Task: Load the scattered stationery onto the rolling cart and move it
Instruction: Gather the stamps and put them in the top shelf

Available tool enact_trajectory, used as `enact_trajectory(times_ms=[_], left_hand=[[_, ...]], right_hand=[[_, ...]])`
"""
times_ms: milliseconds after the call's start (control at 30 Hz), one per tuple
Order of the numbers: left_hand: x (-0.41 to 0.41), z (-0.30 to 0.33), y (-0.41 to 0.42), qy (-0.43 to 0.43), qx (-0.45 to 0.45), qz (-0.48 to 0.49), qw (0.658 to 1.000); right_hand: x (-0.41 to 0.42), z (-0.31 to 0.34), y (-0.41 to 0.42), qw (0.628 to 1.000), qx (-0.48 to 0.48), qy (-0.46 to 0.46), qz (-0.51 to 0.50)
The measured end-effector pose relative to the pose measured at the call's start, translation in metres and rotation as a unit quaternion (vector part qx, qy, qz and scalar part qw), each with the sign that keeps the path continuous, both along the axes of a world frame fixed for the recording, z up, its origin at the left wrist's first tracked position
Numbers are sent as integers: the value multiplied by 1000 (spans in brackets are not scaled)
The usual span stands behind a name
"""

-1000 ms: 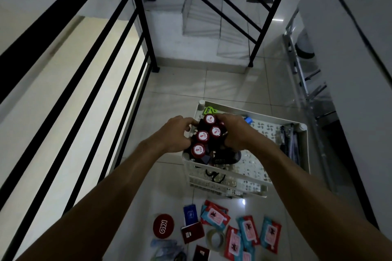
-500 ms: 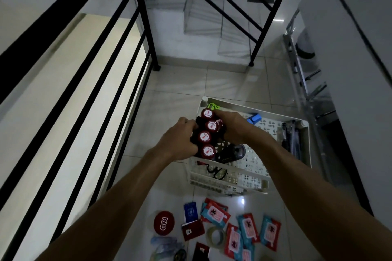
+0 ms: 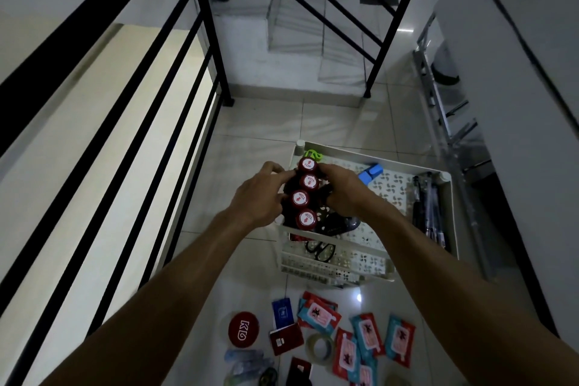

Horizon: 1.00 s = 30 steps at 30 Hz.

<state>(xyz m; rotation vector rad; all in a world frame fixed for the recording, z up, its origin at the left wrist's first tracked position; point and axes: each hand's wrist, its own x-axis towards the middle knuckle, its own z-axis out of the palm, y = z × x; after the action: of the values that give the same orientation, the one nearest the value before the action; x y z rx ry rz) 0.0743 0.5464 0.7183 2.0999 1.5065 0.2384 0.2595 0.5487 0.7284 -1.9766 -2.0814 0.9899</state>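
A white perforated rolling cart [image 3: 451,197] stands on the tiled floor. Over its top tray's left end, my left hand [image 3: 258,197] and my right hand [image 3: 343,194] press from either side on a row of several dark bottles with red caps [image 3: 305,194] marked TOP. The top tray also holds a blue object [image 3: 370,173], a green clip [image 3: 313,154], dark pens [image 3: 427,210] along its right side and a dark rounded item [image 3: 336,224]. Black scissors [image 3: 319,251] lie on the lower tier.
More stationery is scattered on the floor in front of the cart: a round red lid [image 3: 243,329], a blue card [image 3: 282,312], a dark red card [image 3: 286,342], a tape roll [image 3: 320,348], several red-and-teal packets [image 3: 366,335]. Black railing [image 3: 200,50] runs left; stairs [image 3: 313,25] rise ahead; a ladder [image 3: 445,122] leans right.
Both hands carried the cluster of red-capped bottles left and slightly away over the tray, and the caps went from a bunch into a straight row. The view shifted a little.
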Motion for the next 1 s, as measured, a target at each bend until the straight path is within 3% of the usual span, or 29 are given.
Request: enact_trajectory(times_ms=[267, 433, 800, 1000], left_hand=[[-7, 3, -15, -22, 13, 22, 999], [-29, 9, -37, -79, 47, 17, 996], [-77, 28, -121, -74, 139, -47, 986], [-97, 6, -177, -92, 202, -60, 973]], right_hand=[[-7, 2, -19, 997, 52, 39, -52], [-13, 5, -54, 978, 105, 92, -158], [-52, 21, -169, 943, 273, 37, -187], [-78, 8, -231, 925, 329, 38, -183]])
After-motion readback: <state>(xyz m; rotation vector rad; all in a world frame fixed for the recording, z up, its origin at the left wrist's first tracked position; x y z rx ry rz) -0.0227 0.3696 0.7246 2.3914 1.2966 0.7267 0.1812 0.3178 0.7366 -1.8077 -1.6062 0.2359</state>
